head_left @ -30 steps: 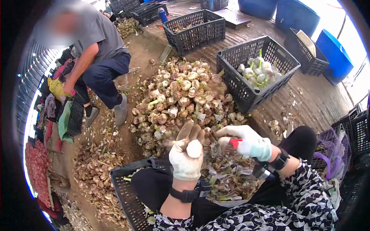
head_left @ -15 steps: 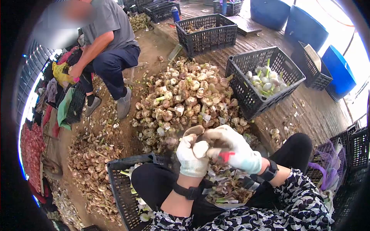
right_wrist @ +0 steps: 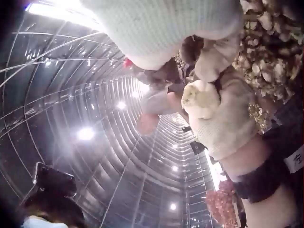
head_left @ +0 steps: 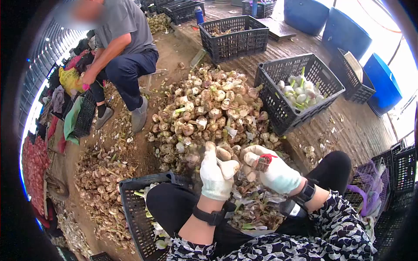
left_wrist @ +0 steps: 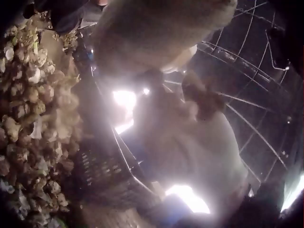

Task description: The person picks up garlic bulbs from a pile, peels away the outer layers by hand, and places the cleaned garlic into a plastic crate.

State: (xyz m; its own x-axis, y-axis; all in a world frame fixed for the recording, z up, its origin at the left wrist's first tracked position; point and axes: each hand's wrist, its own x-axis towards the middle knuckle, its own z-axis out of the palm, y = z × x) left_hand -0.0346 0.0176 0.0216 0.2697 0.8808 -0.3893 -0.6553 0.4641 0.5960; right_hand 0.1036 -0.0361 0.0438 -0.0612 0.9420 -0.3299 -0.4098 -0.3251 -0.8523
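Note:
My left hand (head_left: 214, 177), in a white knit glove with soiled fingers, holds a pale garlic bulb (head_left: 228, 168) above my lap. In the right wrist view the cut root end of the garlic bulb (right_wrist: 202, 99) shows between fingers and palm. Just right of it is my gloved right hand (head_left: 278, 176), fingers bent in, with a red band and a dark brown patch at the thumb. I cannot tell whether those fingers pinch anything. Below both hands lie loose garlic skins (head_left: 257, 209). The left wrist view is blurred by glare.
A heap of unpeeled garlic (head_left: 209, 108) lies ahead. To its right stands a black crate (head_left: 278, 100) holding cleaned bulbs; another crate (head_left: 135, 209) with garlic sits by my left knee. A person (head_left: 126, 52) crouches at the far left. Blue tubs (head_left: 383, 82) stand at the back right.
The right hand came in from the right to the garlic bulb, then drew slightly back from it. The left hand has turned, its fingers closing up round the bulb. The head view has shifted a little.

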